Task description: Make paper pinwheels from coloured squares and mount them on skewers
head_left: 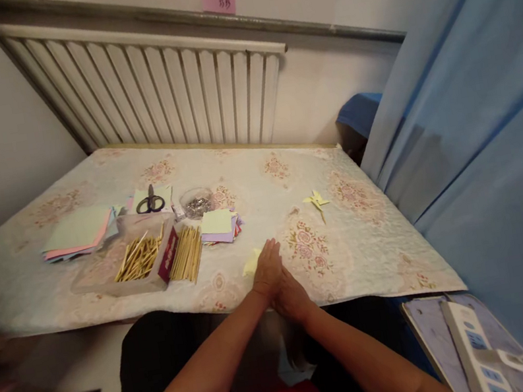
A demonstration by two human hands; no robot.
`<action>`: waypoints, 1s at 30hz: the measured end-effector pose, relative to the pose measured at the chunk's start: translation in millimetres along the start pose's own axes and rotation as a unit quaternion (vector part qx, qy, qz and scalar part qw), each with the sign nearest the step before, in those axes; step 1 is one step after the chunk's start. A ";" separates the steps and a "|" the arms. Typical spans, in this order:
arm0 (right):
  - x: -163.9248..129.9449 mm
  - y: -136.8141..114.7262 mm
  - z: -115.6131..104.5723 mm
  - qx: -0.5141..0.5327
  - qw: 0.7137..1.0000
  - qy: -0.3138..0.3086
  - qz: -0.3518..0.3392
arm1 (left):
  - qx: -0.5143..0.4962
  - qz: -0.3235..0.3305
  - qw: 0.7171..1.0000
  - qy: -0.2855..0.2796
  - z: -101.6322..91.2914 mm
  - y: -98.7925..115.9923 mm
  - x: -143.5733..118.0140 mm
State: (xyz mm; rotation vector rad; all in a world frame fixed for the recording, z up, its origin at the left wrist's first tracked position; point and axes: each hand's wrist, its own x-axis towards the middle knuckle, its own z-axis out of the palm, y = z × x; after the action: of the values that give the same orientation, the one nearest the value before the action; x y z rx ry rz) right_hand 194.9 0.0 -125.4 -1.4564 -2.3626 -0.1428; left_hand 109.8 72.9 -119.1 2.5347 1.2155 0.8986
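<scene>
My left hand (268, 271) and my right hand (292, 296) are pressed palm to palm at the table's front edge. The fingers are straight and close together, and whatever may be between the palms is hidden. Beside the left hand's fingers, on its left, shows a pale yellow folded paper piece (251, 264), partly covered by that hand. I cannot tell whether the hands hold it. Farther right on the cloth lies a yellow paper pinwheel (316, 199) on a short stick. To the left are small square papers (217, 221) in a stack and a row of wooden sticks (186, 255).
A plastic box (150, 283) holds loose sticks. Black-handled scissors (151, 202) rest on papers, beside a clear dish of small metal pieces (197, 205). Larger coloured sheets (77, 231) are stacked far left. A radiator (163, 85) backs the table; a blue curtain (465, 95) and power strip (477, 347) are right.
</scene>
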 end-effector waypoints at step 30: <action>-28.8 -16.4 -4.9 -0.008 0.999 -0.028 0.044 | 0.136 -0.038 0.986 -0.095 -21.8 -52.0 -5.3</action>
State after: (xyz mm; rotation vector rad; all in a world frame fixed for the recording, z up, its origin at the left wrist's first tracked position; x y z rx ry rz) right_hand 193.2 -33.3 -129.4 -1.5891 -2.3411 -0.0992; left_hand 60.8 100.5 -125.4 2.6820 1.4459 0.4896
